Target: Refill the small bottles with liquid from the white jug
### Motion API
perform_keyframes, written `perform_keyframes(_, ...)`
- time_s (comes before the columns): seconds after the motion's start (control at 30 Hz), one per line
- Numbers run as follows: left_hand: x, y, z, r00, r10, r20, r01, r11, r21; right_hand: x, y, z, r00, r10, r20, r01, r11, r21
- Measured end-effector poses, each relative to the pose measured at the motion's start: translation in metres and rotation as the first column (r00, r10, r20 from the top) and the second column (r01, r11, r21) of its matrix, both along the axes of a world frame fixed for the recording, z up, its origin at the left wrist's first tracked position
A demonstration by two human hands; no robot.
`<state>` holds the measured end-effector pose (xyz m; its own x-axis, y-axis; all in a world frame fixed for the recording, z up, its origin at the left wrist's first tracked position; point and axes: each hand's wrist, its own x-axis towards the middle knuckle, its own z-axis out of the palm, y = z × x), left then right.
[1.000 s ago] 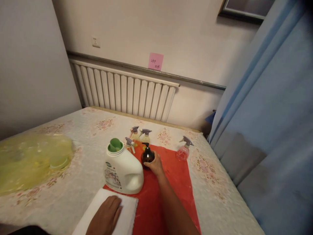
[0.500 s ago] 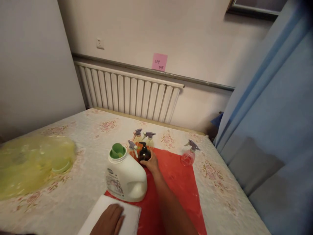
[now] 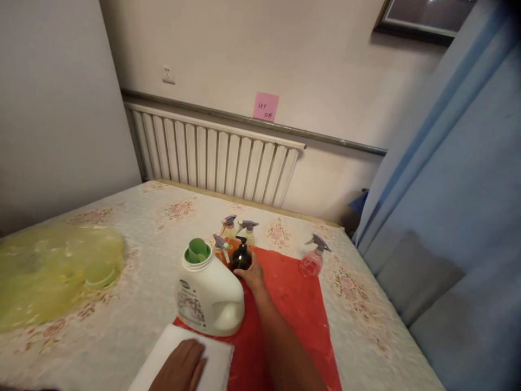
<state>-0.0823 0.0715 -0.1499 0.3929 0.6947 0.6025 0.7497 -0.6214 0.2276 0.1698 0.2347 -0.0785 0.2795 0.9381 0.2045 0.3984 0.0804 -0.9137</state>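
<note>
My right hand (image 3: 253, 273) is closed around a dark pump bottle (image 3: 241, 257), which stands upright at the back of a red sheet (image 3: 288, 293). Lying flat on a folded white cloth (image 3: 217, 358) is my left hand (image 3: 183, 364), its fingers stretched out. Between the two, a large white jug (image 3: 211, 298) with a green cup-like insert (image 3: 198, 251) in its mouth stands on the red sheet's left edge. Close behind the pump bottle are several spray bottles (image 3: 248, 231), partly hidden. A pink spray bottle (image 3: 312, 260) stands apart, at the sheet's right corner.
A crumpled yellow translucent plastic bag (image 3: 52, 266) lies on the left of the floral tablecloth (image 3: 150, 228), with a round rim (image 3: 101, 279) showing in it. Behind the table is a white radiator (image 3: 211, 155). A blue curtain (image 3: 431, 217) hangs along the right edge.
The view has shifted very slightly. Both hands stay where they were, the right still around the pump bottle and the left on the cloth.
</note>
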Motion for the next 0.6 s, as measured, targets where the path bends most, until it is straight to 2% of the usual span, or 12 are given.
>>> perform_keyframes(0.17, 0.001, -0.002, 0.005, 1.000, -0.006, 0.003, 0.006, 1.000, 0.003, 0.005, 0.001, -0.008, 0.998, -0.063, 0.016, 0.063, 0.997, -0.035)
perform_keyframes(0.33, 0.001, -0.001, 0.005, 1.000, -0.014, -0.002, 0.014, 0.999, 0.031, 0.020, -0.008, -0.017, 0.987, -0.150, 0.049, 0.151, 0.989, -0.008)
perform_keyframes(0.47, 0.001, 0.001, 0.002, 1.000, -0.011, -0.029, 0.012, 1.000, 0.025, 0.049, -0.023, -0.022, 0.961, -0.266, 0.079, 0.263, 0.964, 0.040)
perform_keyframes(0.6, 0.000, 0.003, 0.000, 0.999, -0.007, -0.043, 0.009, 0.999, 0.040, 0.097, -0.043, -0.029, 0.899, -0.423, 0.109, 0.418, 0.906, 0.070)
